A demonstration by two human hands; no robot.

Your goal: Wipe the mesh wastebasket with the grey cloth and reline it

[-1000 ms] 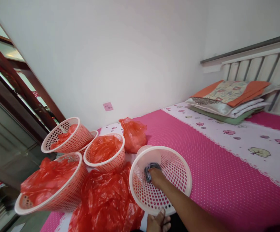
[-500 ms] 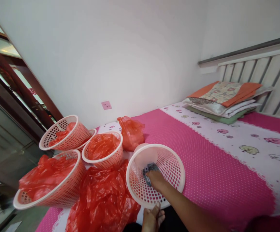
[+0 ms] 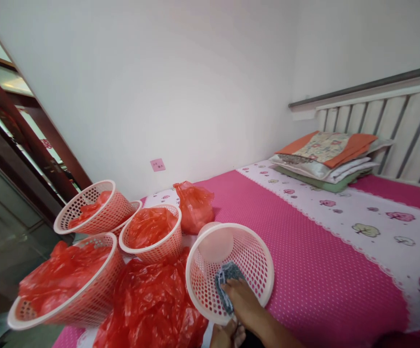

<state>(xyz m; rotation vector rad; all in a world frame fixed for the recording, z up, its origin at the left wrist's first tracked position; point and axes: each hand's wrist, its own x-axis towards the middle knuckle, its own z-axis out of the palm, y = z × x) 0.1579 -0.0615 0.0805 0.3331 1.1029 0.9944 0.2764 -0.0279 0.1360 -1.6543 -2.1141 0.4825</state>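
Note:
A pale pink perforated plastic basket is tilted with its mouth toward me. Inside it, my right hand is closed on a grey-blue patterned cloth pressed against the inner wall. My left hand grips the basket's near rim at the bottom of the view, its fingers partly hidden below the edge. To the left of the basket lies a heap of crumpled red plastic bags.
Several pink baskets holding red plastic bags stand at left, among them a front basket and a smaller basket. A filled red bag sits by the wall. Folded cushions lie on the pink bedspread near the headboard.
My right hand has moved down and nearer along the basket's inside with the cloth, which now shows more fully. My left hand stays at the rim. The camera view has shifted slightly.

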